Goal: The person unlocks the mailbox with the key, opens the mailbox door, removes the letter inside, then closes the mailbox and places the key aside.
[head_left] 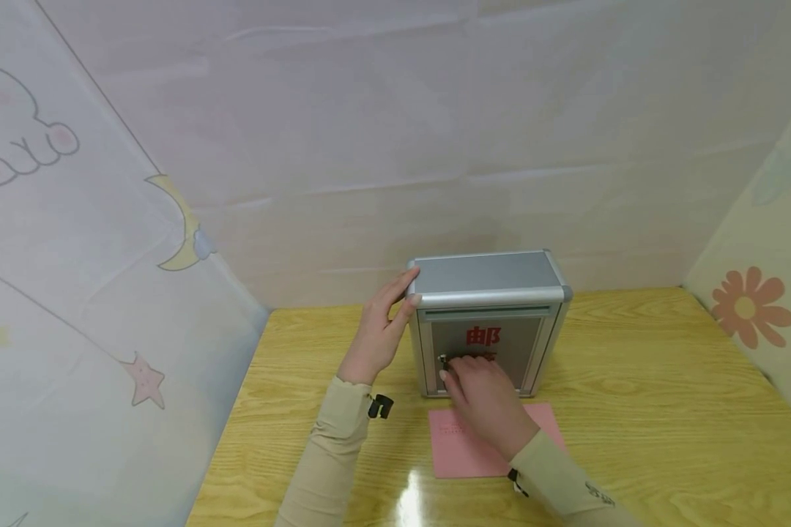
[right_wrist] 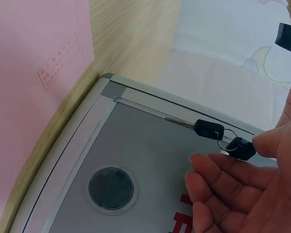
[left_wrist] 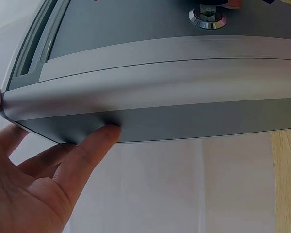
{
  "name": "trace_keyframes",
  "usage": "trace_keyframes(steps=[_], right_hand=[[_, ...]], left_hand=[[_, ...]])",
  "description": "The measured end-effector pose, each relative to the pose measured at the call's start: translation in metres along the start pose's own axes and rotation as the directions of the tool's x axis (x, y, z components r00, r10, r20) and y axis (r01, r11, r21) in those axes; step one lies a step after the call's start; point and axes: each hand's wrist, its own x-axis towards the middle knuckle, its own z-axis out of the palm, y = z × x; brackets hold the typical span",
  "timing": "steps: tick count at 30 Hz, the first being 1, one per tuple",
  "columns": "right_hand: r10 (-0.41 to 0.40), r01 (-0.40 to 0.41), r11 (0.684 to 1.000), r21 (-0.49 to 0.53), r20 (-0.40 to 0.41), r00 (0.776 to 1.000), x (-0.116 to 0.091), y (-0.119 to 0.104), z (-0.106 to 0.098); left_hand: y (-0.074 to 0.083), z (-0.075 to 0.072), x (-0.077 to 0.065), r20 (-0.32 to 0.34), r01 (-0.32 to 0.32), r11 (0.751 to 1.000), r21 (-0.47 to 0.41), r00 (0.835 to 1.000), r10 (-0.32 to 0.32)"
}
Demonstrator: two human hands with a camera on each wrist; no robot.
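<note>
A grey metal mailbox (head_left: 488, 272) with silver edges and red characters on its front stands upright on the table. My left hand (head_left: 377, 333) rests on its upper left side, fingers extended and touching the corner and side panel. In the left wrist view, a fingertip presses the side panel (left_wrist: 184, 121). My right hand (head_left: 491, 399) is at the front door, pinching the black head of a key (right_wrist: 242, 148) between thumb and fingers. That key's blade meets the round lock (left_wrist: 207, 19). A second key (right_wrist: 208, 129) dangles from the same ring, its blade pointing down the door.
A pink envelope (head_left: 461, 457) with red print lies flat in front of the mailbox, partly under my right forearm. The wood-grain table (head_left: 666, 380) extends to both sides. Cloth walls (head_left: 369, 146) with cartoon prints stand behind and at the sides.
</note>
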Motion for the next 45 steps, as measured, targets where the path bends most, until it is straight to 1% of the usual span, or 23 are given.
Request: trace_keyframes(steps=[10,17,25,36,45], right_hand=[[0.058,-0.064,0.995,0.073,0.072,0.996,0.0022,0.0003,-0.0007],[0.077,-0.088,0.991,0.102,0.107,0.991,0.0033,0.0016,0.0009],[0.121,-0.149,0.977,0.155,0.177,0.977,0.0057,0.0002,-0.0009],[0.165,-0.203,0.961,0.188,0.199,0.966,0.0084,-0.0023,-0.0040],[0.206,-0.259,0.937,0.233,0.228,0.952,0.0098,-0.0034,-0.0061]], left_hand=[[0.0013,-0.0003,0.0000,0.001,-0.003,1.000,-0.004,1.000,0.003],[0.0008,0.0004,0.0010,0.000,-0.003,1.000,0.004,1.000,0.003],[0.0017,-0.0006,0.0006,0.003,-0.007,1.000,0.001,1.000,0.007],[0.0000,-0.0004,0.0003,0.003,0.000,1.000,-0.005,1.000,0.000],[-0.0004,-0.0001,0.0004,-0.002,-0.007,1.000,0.001,1.000,0.007]])
